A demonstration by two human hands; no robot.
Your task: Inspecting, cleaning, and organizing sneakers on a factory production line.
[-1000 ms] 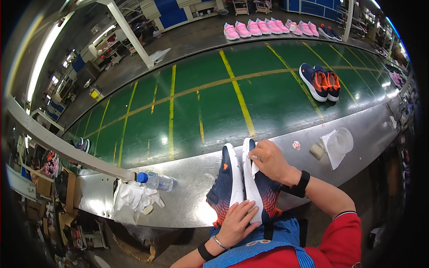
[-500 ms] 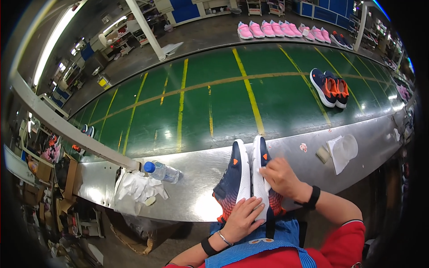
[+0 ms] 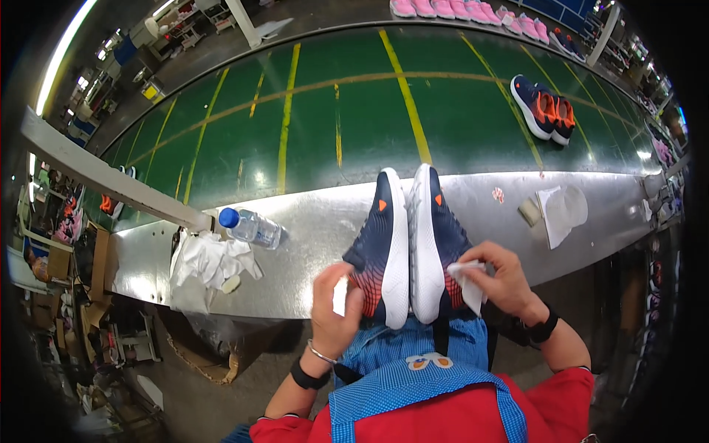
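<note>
So the person has a pair of navy sneakers stood on their heels at the near edge of the metal table (image 3: 310, 221), soles facing each other and touching, toes pointing away. The left sneaker (image 3: 380, 244) is gripped low on its outer side by the left hand (image 3: 334, 306), fingers wrapped round the orange-fade heel part, with a small white scrap (image 3: 340, 295) pinched against it. The right sneaker (image 3: 437, 240) has the right hand (image 3: 506, 280) on its outer side, closed around a crumpled white cloth (image 3: 467, 284) pressed to the upper. Both wrists have dark bands, and the left one has a thin bangle too.

Off to the left on the table there's a clear water bottle (image 3: 251, 227) with a blue cap lying on its side, right next to a heap of white gloves (image 3: 210, 258). To the right sits a white folded cloth (image 3: 561, 210) and a small tan block (image 3: 529, 212) just beside it. Beyond the table runs a green conveyor belt (image 3: 332, 125) with yellow lines, carrying another navy and orange pair (image 3: 543, 107), and a row of pink shoes (image 3: 458, 9) sits at the far edge
</note>
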